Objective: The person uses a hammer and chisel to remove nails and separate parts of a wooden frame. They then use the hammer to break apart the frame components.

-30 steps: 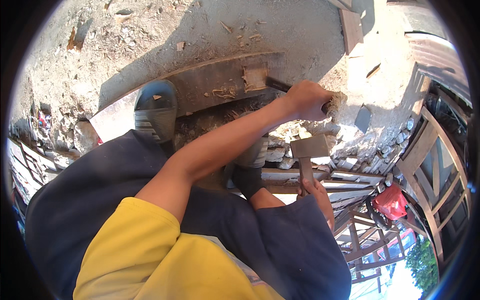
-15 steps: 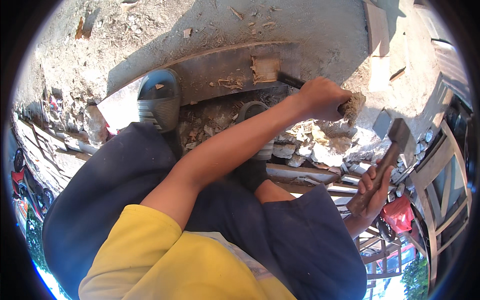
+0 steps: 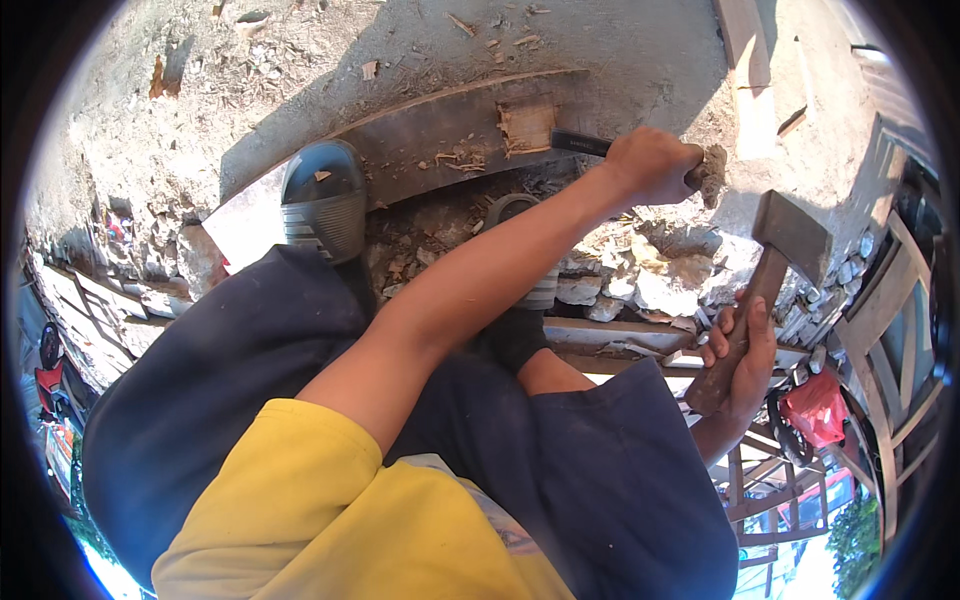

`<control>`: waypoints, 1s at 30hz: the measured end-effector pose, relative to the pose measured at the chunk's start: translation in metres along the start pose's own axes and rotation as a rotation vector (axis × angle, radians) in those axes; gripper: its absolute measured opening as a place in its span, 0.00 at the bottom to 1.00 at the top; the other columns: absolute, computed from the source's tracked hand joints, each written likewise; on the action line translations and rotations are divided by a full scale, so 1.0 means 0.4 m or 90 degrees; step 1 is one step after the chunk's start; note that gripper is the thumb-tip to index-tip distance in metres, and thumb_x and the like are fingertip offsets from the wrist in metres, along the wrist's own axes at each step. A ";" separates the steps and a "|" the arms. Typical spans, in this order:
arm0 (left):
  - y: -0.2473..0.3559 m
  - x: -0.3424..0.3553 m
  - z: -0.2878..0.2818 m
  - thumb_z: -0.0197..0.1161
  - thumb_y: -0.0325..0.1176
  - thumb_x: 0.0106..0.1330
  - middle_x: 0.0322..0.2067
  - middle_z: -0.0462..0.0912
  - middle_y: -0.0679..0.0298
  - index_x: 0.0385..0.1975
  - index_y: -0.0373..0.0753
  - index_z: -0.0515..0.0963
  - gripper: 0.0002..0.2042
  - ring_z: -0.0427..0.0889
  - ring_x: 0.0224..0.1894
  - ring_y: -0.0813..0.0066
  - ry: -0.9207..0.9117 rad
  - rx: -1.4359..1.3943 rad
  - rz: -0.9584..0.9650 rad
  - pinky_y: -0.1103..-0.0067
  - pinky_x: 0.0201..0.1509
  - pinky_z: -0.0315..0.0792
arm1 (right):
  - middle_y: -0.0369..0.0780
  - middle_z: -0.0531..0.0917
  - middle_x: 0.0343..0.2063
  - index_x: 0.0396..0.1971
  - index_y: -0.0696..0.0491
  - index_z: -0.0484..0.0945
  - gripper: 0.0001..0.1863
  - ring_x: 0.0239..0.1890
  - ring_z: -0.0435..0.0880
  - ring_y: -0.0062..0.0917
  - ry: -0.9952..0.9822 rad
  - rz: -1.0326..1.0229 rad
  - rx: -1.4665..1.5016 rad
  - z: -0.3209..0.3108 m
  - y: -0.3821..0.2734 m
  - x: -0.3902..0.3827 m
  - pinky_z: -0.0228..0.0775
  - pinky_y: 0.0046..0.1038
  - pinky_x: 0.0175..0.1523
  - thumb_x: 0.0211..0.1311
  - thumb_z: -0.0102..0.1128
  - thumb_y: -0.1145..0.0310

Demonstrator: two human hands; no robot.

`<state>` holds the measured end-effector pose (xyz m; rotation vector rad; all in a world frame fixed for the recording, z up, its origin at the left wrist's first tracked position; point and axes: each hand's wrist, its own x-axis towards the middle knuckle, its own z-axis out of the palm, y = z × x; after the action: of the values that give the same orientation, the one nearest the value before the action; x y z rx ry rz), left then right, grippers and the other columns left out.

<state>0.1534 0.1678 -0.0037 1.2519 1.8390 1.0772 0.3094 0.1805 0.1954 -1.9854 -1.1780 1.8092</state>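
Note:
My left hand (image 3: 652, 165) is closed around a chisel (image 3: 580, 142), its arm reaching across my body to the right. The dark blade points left, and its tip meets the right edge of a shallow pale recess (image 3: 527, 125) cut in a wooden board (image 3: 420, 145). A frayed handle end sticks out past the fist. Farther right, my right hand (image 3: 748, 365) grips the wooden handle of a mallet (image 3: 793, 236). The mallet's blocky dark head is up, apart from the chisel. Wood chips lie on the board beside the recess.
My left shoe (image 3: 322, 200) rests on the board; the other shoe (image 3: 515, 210) is partly behind my forearm. Broken stones and rubble (image 3: 670, 280) lie below the board. Planks (image 3: 745, 70) lie at upper right. A red plastic bag (image 3: 815, 410) and wooden frames (image 3: 885, 330) are at the right.
The mallet and my right hand have moved up in view, with the head turned more to face me. My left hand has shifted slightly upward, still holding the chisel at the recess.

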 end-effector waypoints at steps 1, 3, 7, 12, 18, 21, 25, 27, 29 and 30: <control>0.006 0.001 0.002 0.62 0.38 0.47 0.24 0.82 0.55 0.26 0.44 0.79 0.09 0.83 0.31 0.54 -0.012 -0.012 0.006 0.63 0.36 0.77 | 0.35 0.67 0.22 0.44 0.56 0.66 0.16 0.17 0.66 0.16 0.029 -0.041 0.040 -0.013 -0.019 -0.005 0.64 0.19 0.19 0.70 0.49 0.58; 0.013 0.004 0.005 0.63 0.38 0.47 0.25 0.82 0.54 0.27 0.43 0.80 0.09 0.83 0.32 0.53 -0.025 -0.021 0.004 0.63 0.37 0.77 | 0.33 0.64 0.23 0.44 0.58 0.65 0.18 0.20 0.64 0.13 0.072 -0.123 0.121 -0.050 -0.051 0.004 0.62 0.16 0.21 0.70 0.49 0.56; 0.023 0.003 0.017 0.63 0.38 0.46 0.25 0.82 0.55 0.28 0.43 0.80 0.10 0.83 0.32 0.52 -0.042 -0.027 -0.031 0.63 0.37 0.78 | 0.33 0.64 0.23 0.39 0.56 0.64 0.16 0.21 0.64 0.13 0.055 -0.235 0.202 -0.048 -0.061 0.100 0.63 0.16 0.25 0.69 0.52 0.57; 0.009 0.016 0.011 0.64 0.37 0.46 0.26 0.82 0.55 0.28 0.42 0.80 0.10 0.83 0.33 0.53 -0.018 -0.032 -0.073 0.63 0.38 0.78 | 0.34 0.68 0.21 0.41 0.54 0.66 0.18 0.17 0.66 0.13 -0.077 0.072 -0.107 0.026 0.019 0.100 0.63 0.18 0.19 0.68 0.51 0.53; -0.005 0.017 0.019 0.60 0.38 0.51 0.28 0.83 0.54 0.30 0.42 0.80 0.10 0.83 0.35 0.53 -0.041 -0.027 -0.074 0.62 0.40 0.77 | 0.33 0.67 0.21 0.43 0.56 0.67 0.18 0.17 0.65 0.11 -0.010 0.053 0.020 -0.065 -0.074 0.111 0.61 0.14 0.17 0.70 0.49 0.54; 0.000 0.029 0.010 0.53 0.42 0.61 0.29 0.82 0.54 0.34 0.41 0.79 0.13 0.83 0.36 0.53 -0.071 -0.020 -0.082 0.61 0.42 0.75 | 0.33 0.66 0.21 0.38 0.56 0.66 0.17 0.18 0.65 0.13 0.036 -0.062 0.122 -0.114 -0.110 0.172 0.62 0.16 0.21 0.70 0.49 0.55; 0.006 0.033 0.012 0.52 0.41 0.62 0.30 0.82 0.54 0.35 0.41 0.79 0.13 0.82 0.37 0.52 -0.082 0.001 -0.083 0.60 0.42 0.75 | 0.33 0.66 0.18 0.34 0.53 0.64 0.18 0.18 0.67 0.16 0.107 -0.084 -0.006 0.005 -0.015 0.193 0.63 0.19 0.24 0.67 0.52 0.52; -0.011 0.030 0.008 0.52 0.39 0.61 0.31 0.83 0.53 0.36 0.41 0.80 0.12 0.82 0.38 0.52 -0.045 -0.014 -0.107 0.62 0.41 0.76 | 0.33 0.68 0.19 0.36 0.53 0.67 0.18 0.16 0.66 0.14 -0.059 0.087 -0.063 0.029 0.021 0.160 0.62 0.17 0.19 0.67 0.52 0.51; -0.006 0.037 0.017 0.53 0.38 0.60 0.32 0.83 0.53 0.36 0.41 0.80 0.12 0.82 0.39 0.53 -0.086 -0.002 -0.116 0.62 0.42 0.76 | 0.33 0.69 0.19 0.39 0.53 0.68 0.19 0.15 0.67 0.13 -0.094 0.137 -0.074 0.015 0.000 0.155 0.62 0.16 0.17 0.68 0.51 0.51; -0.002 0.035 0.017 0.53 0.38 0.60 0.32 0.83 0.53 0.37 0.41 0.80 0.12 0.82 0.39 0.53 -0.108 0.003 -0.121 0.62 0.42 0.76 | 0.33 0.70 0.20 0.40 0.53 0.69 0.19 0.15 0.68 0.13 -0.093 0.147 -0.084 -0.013 -0.012 0.164 0.62 0.16 0.17 0.68 0.51 0.51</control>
<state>0.1543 0.1826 -0.0084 1.1092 1.7906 0.8383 0.3075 0.2292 0.1509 -2.1734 -1.1773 2.0686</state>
